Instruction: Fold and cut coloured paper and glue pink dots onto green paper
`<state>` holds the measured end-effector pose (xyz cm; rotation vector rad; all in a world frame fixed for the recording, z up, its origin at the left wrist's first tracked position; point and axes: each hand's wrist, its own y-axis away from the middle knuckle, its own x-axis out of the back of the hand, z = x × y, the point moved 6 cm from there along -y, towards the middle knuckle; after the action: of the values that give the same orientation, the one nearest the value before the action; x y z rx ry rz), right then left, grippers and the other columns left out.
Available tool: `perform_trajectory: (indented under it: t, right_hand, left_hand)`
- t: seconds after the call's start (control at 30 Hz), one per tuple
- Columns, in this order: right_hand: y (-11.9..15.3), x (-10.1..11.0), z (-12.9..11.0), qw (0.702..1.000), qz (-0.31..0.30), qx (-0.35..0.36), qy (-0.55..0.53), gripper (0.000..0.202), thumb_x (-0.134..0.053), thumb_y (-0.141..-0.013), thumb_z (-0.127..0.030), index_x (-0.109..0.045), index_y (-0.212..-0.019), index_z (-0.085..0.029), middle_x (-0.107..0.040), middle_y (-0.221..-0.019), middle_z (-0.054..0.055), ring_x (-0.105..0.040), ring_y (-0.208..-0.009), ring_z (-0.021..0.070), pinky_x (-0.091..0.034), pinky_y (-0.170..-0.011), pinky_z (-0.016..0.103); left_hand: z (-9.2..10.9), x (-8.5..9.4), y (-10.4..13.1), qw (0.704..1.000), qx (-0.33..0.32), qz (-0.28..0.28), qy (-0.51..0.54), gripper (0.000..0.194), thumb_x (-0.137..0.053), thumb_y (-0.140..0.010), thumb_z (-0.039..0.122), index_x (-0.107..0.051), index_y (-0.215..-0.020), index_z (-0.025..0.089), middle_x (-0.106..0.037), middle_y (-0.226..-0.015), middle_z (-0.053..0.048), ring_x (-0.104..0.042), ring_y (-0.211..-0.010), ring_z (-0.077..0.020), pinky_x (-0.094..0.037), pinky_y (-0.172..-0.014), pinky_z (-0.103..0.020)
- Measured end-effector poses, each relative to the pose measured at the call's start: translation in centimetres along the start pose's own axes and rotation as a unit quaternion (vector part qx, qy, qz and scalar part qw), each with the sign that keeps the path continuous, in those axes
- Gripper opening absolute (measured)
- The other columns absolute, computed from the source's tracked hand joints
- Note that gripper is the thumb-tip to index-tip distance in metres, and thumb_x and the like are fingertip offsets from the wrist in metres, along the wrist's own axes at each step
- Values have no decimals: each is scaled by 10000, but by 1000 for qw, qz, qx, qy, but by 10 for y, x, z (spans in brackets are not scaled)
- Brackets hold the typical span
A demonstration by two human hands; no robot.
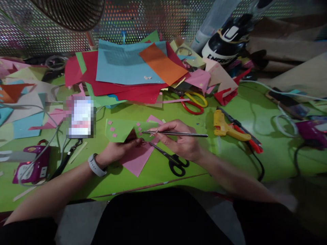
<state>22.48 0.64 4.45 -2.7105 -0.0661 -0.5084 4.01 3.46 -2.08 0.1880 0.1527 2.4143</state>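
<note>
Right hand (185,141): thumb and fingers closed narrowly around slim metal tweezers (184,134), whose tips pointed left and lay at the right end of the green card (120,127). Left hand (120,149): it held this card at its lower edge, thumb extended toward the tips; its other fingers were largely hidden. The card thus stood between the hands, just above the pink sheet (136,163), one corner of which pointed toward the person.

Black-handled scissors (176,166) lay just below the right hand, blades angled toward the sheet. A band of smooth green tabletop (153,175) ran between them and the front edge; a wider stretch separated the right forearm from the yellow glue gun (226,127). Toward the back, room ended at heaped paper, with a blue sheet (120,64) and an orange rectangle (163,64) uppermost.

Materials and shapes: the card was matte and creased, bearing small pink squares (112,129); the tweezers were glossy and tapered; the rear mesh panel (143,20) was perforated with round holes.
</note>
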Motion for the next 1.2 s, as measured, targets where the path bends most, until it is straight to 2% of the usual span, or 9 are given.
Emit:
perform_trajectory:
  t: [0.17, 0.33, 0.53, 0.67, 0.77, 0.9, 1.0, 1.07, 1.2]
  right_hand:
    - [-1, 0, -5, 1000, -9, 23, 6, 66, -692, -905, -314, -683, -926, -252, -803, -919, 10, -764, -724, 173, -640, -714, 331]
    - [-1, 0, -3, 1000, -10, 19, 11, 68, -689, -901, -320, -691, -931, -259, -803, -922, 10, -777, -826, 199, -645, -814, 376]
    - [0, -2, -4, 1000, -21, 22, 6, 69, -682, -910, -305, -687, -929, -239, -805, -948, 29, -775, -767, 184, -639, -694, 325]
    - [2, -2, -2, 1000, -16, 12, -4, 71, -699, -900, -287, -679, -953, -245, -803, -963, 32, -779, -794, 193, -643, -686, 329]
    - [2, 2, 0, 998, 15, 13, -61, 133, -717, -884, -272, -666, -1007, -270, -794, -1005, 33, -780, -854, 204, -664, -707, 353]
    - [1, 15, 7, 988, 97, 8, -116, 189, -765, -851, -257, -654, -1004, -272, -788, -994, 18, -775, -899, 206, -674, -764, 370]
    - [1, 19, 12, 987, 109, -1, -119, 148, -753, -871, -284, -667, -991, -274, -784, -1000, 16, -775, -848, 204, -681, -749, 384]
    - [1, 22, 12, 988, 113, 6, -108, 143, -738, -887, -289, -691, -1023, -297, -771, -1064, 15, -771, -875, 210, -684, -757, 406]
    - [-4, 22, 8, 995, 83, 30, -50, 227, -649, -958, -294, -711, -1168, -353, -641, -1381, 18, -738, -1030, 211, -663, -880, 439]
  left_hand:
    - [-1, 0, 1, 1000, 7, 3, 6, 317, -575, -985, 425, -698, -1148, 182, -731, -1133, -112, -678, -1074, -230, -530, -971, -375]
    - [7, -1, 3, 1000, 3, -1, 21, 355, -589, -973, 440, -689, -1211, 196, -722, -1218, -106, -658, -1165, -244, -524, -1018, -380]
    - [3, 6, 6, 996, 66, 58, -1, 376, -614, -932, 512, -738, -1036, 172, -777, -1036, -91, -718, -1004, -234, -552, -961, -357]
    - [-1, 6, 6, 996, 58, 66, 19, 368, -631, -920, 524, -742, -979, 178, -775, -993, -83, -724, -939, -212, -564, -904, -325]
    - [-4, 6, 7, 993, 74, 81, 44, 390, -665, -898, 539, -749, -985, 168, -778, -1002, -93, -724, -948, -223, -573, -898, -339]
    - [-11, 9, 12, 980, 144, 117, 69, 471, -736, -808, 603, -760, -977, 164, -782, -992, -103, -735, -900, -252, -609, -816, -365]
    - [-17, 13, 15, 974, 162, 145, 67, 499, -777, -754, 617, -763, -945, 156, -777, -949, -108, -736, -849, -260, -620, -757, -377]
    - [-18, 14, 15, 974, 156, 145, 77, 481, -781, -756, 607, -758, -913, 153, -773, -915, -108, -736, -834, -257, -623, -739, -373]
    - [-12, 12, 11, 980, 102, 135, 105, 426, -768, -794, 573, -733, -881, 158, -771, -927, -101, -742, -822, -242, -631, -767, -373]
